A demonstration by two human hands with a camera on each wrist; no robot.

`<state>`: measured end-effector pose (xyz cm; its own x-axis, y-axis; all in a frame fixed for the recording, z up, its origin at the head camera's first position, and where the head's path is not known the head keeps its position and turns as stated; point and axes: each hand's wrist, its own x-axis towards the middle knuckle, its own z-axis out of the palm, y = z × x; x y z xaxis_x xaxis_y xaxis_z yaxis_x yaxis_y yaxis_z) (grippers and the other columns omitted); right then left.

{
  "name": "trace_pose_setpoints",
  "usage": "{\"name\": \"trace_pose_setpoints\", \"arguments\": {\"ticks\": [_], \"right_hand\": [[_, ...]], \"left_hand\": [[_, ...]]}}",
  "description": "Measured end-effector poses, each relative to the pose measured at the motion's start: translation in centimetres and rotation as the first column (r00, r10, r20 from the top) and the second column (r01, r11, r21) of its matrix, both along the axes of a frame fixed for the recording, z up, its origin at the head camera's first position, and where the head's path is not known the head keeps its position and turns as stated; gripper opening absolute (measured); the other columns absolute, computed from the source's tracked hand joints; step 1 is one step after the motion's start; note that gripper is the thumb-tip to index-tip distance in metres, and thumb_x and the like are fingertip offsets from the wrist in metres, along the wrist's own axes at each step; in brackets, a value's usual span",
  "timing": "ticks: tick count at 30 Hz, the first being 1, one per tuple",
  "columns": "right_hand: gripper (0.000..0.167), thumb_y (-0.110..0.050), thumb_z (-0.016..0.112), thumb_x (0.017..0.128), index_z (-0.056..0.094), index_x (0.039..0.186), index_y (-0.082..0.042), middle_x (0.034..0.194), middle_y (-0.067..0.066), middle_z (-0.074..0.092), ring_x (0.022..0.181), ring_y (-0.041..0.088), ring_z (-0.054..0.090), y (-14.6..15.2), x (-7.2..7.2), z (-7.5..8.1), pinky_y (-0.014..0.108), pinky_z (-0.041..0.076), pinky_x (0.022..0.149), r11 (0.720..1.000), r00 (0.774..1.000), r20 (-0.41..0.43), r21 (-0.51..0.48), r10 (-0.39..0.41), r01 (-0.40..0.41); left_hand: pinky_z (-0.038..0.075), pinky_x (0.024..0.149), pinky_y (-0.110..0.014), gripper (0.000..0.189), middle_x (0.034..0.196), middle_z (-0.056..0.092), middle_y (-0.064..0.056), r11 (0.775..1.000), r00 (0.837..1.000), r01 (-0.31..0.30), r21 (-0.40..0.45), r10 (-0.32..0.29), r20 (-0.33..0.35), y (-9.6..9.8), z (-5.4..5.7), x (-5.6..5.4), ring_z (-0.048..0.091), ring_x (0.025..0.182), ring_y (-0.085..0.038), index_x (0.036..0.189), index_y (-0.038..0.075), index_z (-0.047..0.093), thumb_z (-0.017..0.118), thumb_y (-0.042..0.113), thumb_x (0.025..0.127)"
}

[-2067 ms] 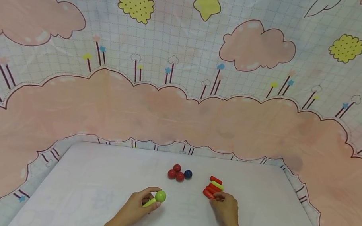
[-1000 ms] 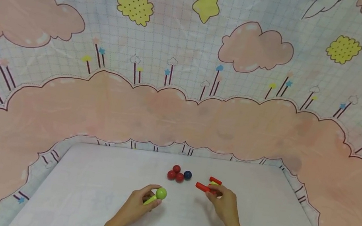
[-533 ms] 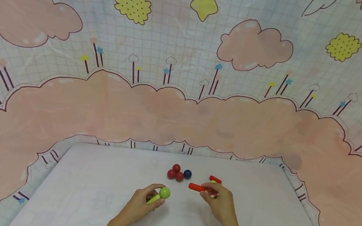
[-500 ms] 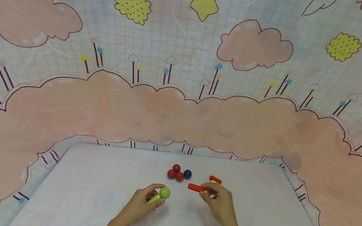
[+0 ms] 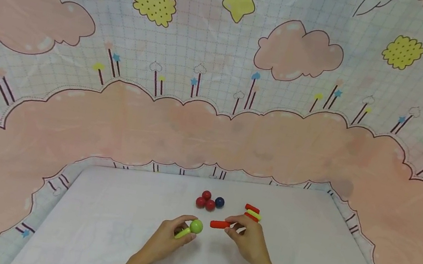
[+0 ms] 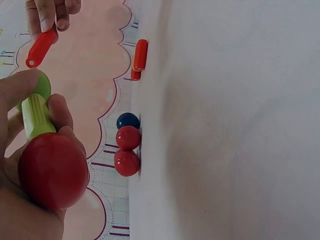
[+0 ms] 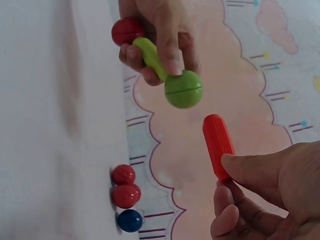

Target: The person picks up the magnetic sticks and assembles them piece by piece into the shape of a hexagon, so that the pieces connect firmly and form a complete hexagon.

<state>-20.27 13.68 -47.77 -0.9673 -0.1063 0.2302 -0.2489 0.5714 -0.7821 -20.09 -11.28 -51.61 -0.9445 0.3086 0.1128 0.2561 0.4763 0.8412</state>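
My left hand holds a yellow-green ridged rod above the white table. A green ball sits on the rod's far end, and a red ball on its other end fills the palm side in the left wrist view. Thumb and fingers of my right hand pinch a red ridged rod by one end. Its free end points at the green ball, with a gap between them in the right wrist view.
Three red balls and a dark blue ball are grouped toward the back of the white table. Behind my right hand lie a red rod, a yellow-green rod and another partly covered red rod. A cloud-patterned cloth surrounds the table.
My right hand has lifted one red rod from the row and carried it left and nearer, toward the left hand. The left hand has shifted slightly right with its rod and balls.
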Motion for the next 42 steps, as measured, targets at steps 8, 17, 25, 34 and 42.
{"name": "trace_pose_setpoints", "arguments": {"ticks": [8, 17, 25, 34, 42], "right_hand": [[0.02, -0.008, 0.078, 0.081, 0.075, 0.1, -0.015, 0.092, -0.005, 0.069, 0.083, 0.011, 0.058, -0.2, -0.1, -0.2, 0.019, 0.05, 0.069, 0.999, 0.999, 0.016, 0.02, 0.034, -0.034], [0.02, -0.01, 0.076, 0.084, 0.074, 0.104, -0.013, 0.096, -0.003, 0.069, 0.087, 0.014, 0.061, -0.1, -0.1, -0.3, 0.019, 0.051, 0.072, 0.992, 0.991, 0.05, 0.027, 0.12, -0.122], [0.022, -0.009, 0.074, 0.086, 0.071, 0.108, -0.008, 0.103, 0.004, 0.072, 0.092, 0.017, 0.066, -0.4, -0.4, -1.2, 0.028, 0.058, 0.08, 0.983, 0.979, 0.099, -0.056, 0.177, -0.172], [0.021, -0.009, 0.075, 0.085, 0.072, 0.105, -0.004, 0.1, 0.009, 0.072, 0.089, 0.018, 0.066, -1.5, -0.6, -2.9, 0.025, 0.058, 0.078, 0.969, 0.973, 0.111, -0.168, 0.202, -0.182], [0.023, -0.01, 0.077, 0.083, 0.071, 0.104, -0.002, 0.098, 0.008, 0.073, 0.087, 0.016, 0.067, -2.7, -0.5, -3.5, 0.021, 0.057, 0.075, 0.962, 0.966, 0.121, -0.184, 0.226, -0.202]], "left_hand": [[0.047, 0.066, -0.019, 0.045, 0.09, 0.066, 0.002, 0.997, 0.999, 0.026, -0.071, -0.028, -0.037, 0.0, -0.1, 0.0, 0.056, 0.073, -0.008, 0.131, 0.017, 0.061, 0.071, 0.034, 0.09], [0.047, 0.068, -0.019, 0.045, 0.09, 0.066, 0.004, 0.99, 0.994, 0.099, -0.104, -0.103, -0.028, -0.1, -0.2, -0.2, 0.055, 0.073, -0.005, 0.131, 0.018, 0.061, 0.07, 0.036, 0.09], [0.047, 0.068, -0.019, 0.046, 0.091, 0.067, 0.005, 0.986, 0.993, 0.106, -0.128, -0.11, -0.03, -0.4, -0.2, -0.2, 0.055, 0.075, -0.005, 0.131, 0.017, 0.061, 0.07, 0.035, 0.09], [0.047, 0.073, -0.021, 0.046, 0.101, 0.069, 0.0, 0.983, 0.995, 0.095, -0.154, -0.1, -0.028, -0.9, -1.1, -0.3, 0.058, 0.083, -0.008, 0.128, 0.012, 0.062, 0.071, 0.035, 0.09], [0.05, 0.086, -0.027, 0.04, 0.116, 0.067, -0.001, 0.985, 0.992, 0.058, -0.161, -0.075, -0.102, -0.4, -1.4, -0.4, 0.058, 0.099, -0.011, 0.124, 0.009, 0.063, 0.072, 0.026, 0.089]]}}
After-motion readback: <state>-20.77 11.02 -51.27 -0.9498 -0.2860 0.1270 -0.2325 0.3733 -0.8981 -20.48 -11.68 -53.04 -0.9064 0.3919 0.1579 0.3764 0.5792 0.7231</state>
